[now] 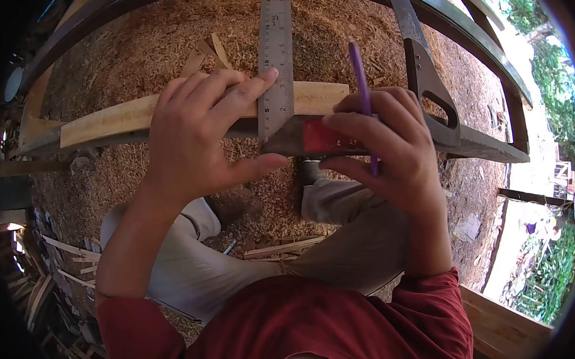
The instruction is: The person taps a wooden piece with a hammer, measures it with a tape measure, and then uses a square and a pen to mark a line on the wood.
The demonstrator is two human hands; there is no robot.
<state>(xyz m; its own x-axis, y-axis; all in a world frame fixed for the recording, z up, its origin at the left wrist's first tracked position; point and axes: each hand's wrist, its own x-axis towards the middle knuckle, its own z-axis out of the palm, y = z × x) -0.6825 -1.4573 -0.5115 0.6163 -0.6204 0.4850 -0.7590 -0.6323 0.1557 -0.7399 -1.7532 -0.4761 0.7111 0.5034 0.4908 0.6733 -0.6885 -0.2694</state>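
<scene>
Left hand [203, 134] and right hand [382, 145] hide try square [276, 70] stock, pencil [363, 86] tip

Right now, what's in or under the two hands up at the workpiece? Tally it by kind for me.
Try squares: 1, the steel-bladed square with a red stock, pinned by the left hand
Pens or pencils: 1, purple, in the right hand
Wood strips being marked: 1
Total: 3

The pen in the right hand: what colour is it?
Purple; the pen shows best in the head view.
</scene>
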